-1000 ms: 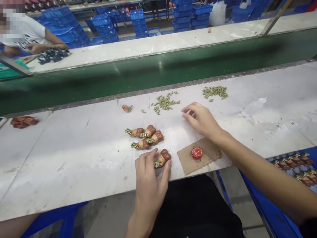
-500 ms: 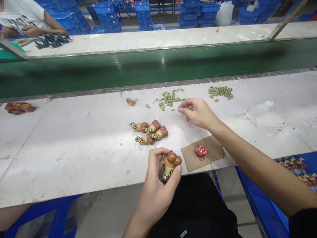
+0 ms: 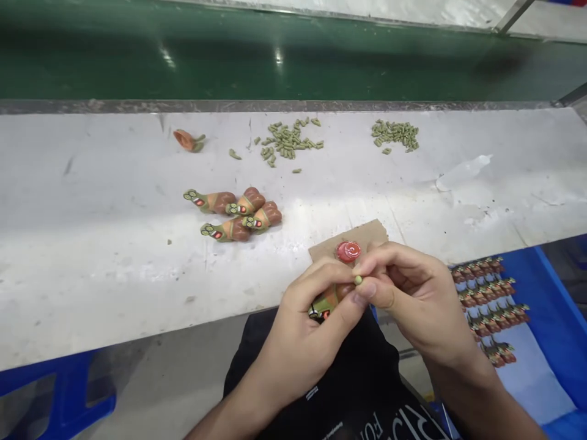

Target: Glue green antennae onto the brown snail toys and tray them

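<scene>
My left hand [image 3: 307,324] is closed round a painted toy figure [image 3: 326,302] with a green face and brown lower end, partly hidden by the fingers. Between thumb and forefinger, my right hand [image 3: 413,299] pinches a small green piece [image 3: 358,280], held right against the figure's brown end. Behind the hands, a red cap with glossy red paste or paint [image 3: 348,251] rests on a piece of cardboard [image 3: 372,231]. Several similar toy figures [image 3: 229,229] lie grouped on the table to the left. Farther back lies a loose pile of small green pieces [image 3: 288,142].
A second pile of green pieces [image 3: 395,134] lies to the right, near a clear plastic scrap [image 3: 465,172]. An orange and green part [image 3: 188,140] sits back left. At lower right, a blue crate [image 3: 545,342] holds rows of finished-looking figures [image 3: 493,308]. A green belt [image 3: 220,61] runs behind.
My right hand has come back from beside the green pile to my left hand, with a green piece in its pinch. The view has tilted downward, showing more of the crate.
</scene>
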{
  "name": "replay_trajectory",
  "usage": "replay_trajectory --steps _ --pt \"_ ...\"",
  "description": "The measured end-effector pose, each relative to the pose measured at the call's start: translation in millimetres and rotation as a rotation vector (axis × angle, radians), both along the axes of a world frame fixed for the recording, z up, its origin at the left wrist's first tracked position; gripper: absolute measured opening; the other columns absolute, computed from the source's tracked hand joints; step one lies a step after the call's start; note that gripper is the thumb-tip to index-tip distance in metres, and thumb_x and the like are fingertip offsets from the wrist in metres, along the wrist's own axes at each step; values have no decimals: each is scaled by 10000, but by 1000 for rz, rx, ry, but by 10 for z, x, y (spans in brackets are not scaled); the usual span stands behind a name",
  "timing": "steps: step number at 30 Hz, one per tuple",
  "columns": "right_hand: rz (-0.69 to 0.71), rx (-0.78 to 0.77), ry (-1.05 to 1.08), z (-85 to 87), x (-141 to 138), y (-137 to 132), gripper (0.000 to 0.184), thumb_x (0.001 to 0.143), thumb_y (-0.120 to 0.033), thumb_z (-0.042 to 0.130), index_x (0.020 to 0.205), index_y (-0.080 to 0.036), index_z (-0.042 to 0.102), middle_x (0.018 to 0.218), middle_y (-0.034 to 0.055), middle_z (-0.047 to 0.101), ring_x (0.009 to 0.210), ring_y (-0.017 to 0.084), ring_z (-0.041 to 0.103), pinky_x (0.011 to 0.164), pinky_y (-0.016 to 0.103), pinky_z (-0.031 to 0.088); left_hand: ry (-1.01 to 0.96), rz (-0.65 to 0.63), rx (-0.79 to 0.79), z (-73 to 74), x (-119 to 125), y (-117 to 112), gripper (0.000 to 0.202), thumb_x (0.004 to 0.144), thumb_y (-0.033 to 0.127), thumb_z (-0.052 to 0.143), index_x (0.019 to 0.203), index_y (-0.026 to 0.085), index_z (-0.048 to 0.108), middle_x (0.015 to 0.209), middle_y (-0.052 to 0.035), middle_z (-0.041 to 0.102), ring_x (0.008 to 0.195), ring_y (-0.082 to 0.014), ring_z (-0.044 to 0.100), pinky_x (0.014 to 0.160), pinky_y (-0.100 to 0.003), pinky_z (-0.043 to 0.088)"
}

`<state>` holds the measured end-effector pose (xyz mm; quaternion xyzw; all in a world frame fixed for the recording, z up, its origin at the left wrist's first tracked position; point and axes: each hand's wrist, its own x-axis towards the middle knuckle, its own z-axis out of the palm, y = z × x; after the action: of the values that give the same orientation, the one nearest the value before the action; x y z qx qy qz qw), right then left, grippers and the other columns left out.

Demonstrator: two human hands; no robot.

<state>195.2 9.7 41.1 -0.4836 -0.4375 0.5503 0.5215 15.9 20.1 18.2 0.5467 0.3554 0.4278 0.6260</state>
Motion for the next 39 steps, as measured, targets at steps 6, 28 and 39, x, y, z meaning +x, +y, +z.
replay_trajectory --steps 6,28,39 --pt "-79 -68 63 -208 43 -229 73 1009 -381 995 1025 -357 928 754 -39 627 689 102 549 636 179 507 119 180 344 -65 93 -78 187 1076 49 826 1153 220 825 1060 3 772 938 -99 740 859 -198 612" --pt "17 148 -456 -68 331 -70 156 1002 -151 956 1039 -302 938 979 -26 906 869 150 847 768 249 689 293 -24 -62 -61 -221 -100 262 1084 236 780 1323 344 791 1113 30 850 995 -159 818 889 -248 646" --pt "-53 535 -1001 -204 311 192 159 1084 -110 815 1056 -247 890 1054 68 841 1036 274 799 898 450 670 471 75 58 -142 -68 -179 140 1128 224 681 1259 269 706 1064 28 851 933 -157 830 848 -270 634"
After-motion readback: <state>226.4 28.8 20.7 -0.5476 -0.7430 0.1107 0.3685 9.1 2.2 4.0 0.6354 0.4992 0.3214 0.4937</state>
